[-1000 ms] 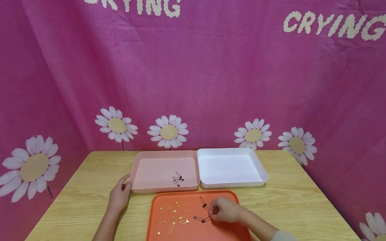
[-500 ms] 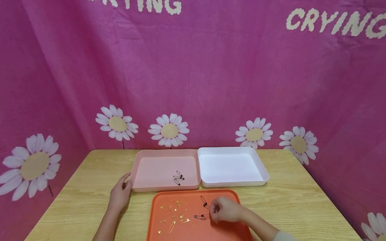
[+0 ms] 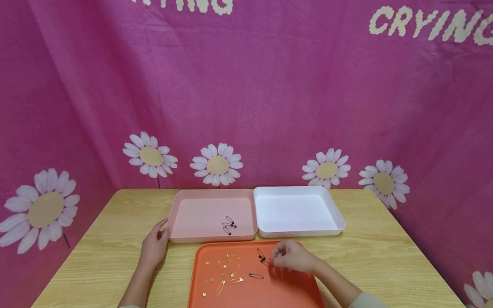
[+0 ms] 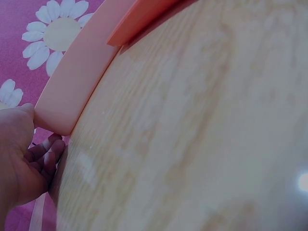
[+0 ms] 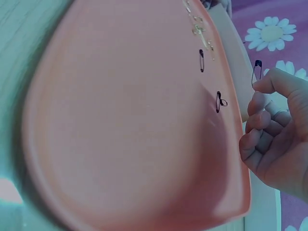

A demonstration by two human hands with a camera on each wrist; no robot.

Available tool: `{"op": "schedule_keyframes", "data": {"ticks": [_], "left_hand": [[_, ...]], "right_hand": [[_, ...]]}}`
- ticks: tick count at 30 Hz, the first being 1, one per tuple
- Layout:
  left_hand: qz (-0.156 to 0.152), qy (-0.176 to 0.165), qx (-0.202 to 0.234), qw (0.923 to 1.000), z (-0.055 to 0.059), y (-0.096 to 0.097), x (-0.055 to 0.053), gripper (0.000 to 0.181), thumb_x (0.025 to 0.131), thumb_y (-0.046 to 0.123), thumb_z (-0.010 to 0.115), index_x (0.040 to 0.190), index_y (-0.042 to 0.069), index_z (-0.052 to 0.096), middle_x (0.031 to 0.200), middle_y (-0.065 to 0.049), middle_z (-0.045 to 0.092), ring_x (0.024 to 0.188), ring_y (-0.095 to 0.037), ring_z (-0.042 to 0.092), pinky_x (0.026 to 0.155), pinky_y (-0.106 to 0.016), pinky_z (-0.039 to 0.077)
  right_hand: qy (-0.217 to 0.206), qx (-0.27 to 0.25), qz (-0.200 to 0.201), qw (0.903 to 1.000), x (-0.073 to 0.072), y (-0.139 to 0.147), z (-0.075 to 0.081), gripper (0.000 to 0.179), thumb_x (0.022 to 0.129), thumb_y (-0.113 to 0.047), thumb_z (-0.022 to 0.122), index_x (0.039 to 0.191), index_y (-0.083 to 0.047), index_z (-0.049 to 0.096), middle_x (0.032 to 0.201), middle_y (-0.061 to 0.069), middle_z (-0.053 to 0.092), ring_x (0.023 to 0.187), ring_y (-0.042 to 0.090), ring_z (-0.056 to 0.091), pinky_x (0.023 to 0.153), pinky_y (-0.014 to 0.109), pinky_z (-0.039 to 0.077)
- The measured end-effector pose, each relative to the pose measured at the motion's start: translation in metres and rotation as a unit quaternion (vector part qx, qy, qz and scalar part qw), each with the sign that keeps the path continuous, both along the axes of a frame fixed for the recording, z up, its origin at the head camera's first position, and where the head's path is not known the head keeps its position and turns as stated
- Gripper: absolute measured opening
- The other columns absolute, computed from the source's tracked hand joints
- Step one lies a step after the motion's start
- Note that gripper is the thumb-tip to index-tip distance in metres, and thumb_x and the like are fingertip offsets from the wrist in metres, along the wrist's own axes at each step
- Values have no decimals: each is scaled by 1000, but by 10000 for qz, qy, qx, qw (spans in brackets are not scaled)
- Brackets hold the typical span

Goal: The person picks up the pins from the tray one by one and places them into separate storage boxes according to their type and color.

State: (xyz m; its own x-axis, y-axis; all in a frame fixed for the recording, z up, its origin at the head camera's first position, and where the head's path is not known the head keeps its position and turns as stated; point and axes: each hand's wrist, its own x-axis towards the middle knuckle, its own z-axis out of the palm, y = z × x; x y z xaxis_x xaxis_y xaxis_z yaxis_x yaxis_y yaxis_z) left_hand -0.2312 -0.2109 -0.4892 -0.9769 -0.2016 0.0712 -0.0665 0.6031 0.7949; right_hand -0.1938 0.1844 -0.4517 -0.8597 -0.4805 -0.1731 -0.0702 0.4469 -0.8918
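Note:
My right hand is over the right side of the orange tray. It pinches a black safety pin between thumb and index finger; the other fingers are curled, as the right wrist view shows. Beneath it on the tray lie a few black safety pins. Several gold safety pins are scattered on the tray's left half. Several black safety pins rest in the pink tray. My left hand touches that tray's left side near the front corner, fingers relaxed.
A white tray stands against the pink tray's right side, behind the orange tray. All three are on a wooden table. A magenta cloth with daisies hangs behind the table and at both sides.
My right hand has lifted and moved slightly away from me with a black safety pin, leaving one separate black pin behind on the orange tray. The left hand stays at the pink tray.

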Motion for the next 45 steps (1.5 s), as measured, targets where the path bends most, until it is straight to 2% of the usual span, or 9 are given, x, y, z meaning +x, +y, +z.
{"op": "schedule_keyframes", "data": {"ticks": [8,22,28,34,45], "left_hand": [[-9,-18,24,10000,0,-1,0,44,99,26,38,140,8,41,114,-25,59,105,-35,54,91,-48,40],[-74,18,69,9999,1,2,-1,44,99,25,39,139,8,40,116,-26,58,108,-36,54,94,-51,40],[-72,-25,109,9999,2,3,-2,44,99,26,38,140,8,40,117,-26,58,109,-36,53,95,-51,39],[-78,-41,100,9999,1,2,-2,44,99,24,39,139,8,40,116,-26,58,107,-35,53,93,-51,40],[-23,94,25,10000,0,0,0,43,98,22,41,138,7,42,109,-24,60,100,-34,54,88,-48,41]], "right_hand": [[8,-347,-181,9992,-5,-2,4,17,83,-6,57,91,8,60,64,-3,51,56,7,46,48,19,38],[-141,-720,-689,9949,-17,-17,5,25,87,-12,60,97,11,58,63,-2,52,53,8,42,50,20,38],[-17,-737,-758,9944,-24,-28,9,23,87,-13,59,96,9,60,61,-2,51,50,10,40,50,22,37],[-48,-794,-739,9941,-33,-41,14,27,87,-12,60,97,12,59,58,-4,48,49,8,39,50,21,36],[-55,-1004,-856,9912,-45,-68,23,24,86,-12,60,95,10,60,59,-3,51,47,6,37,46,20,32]]}}
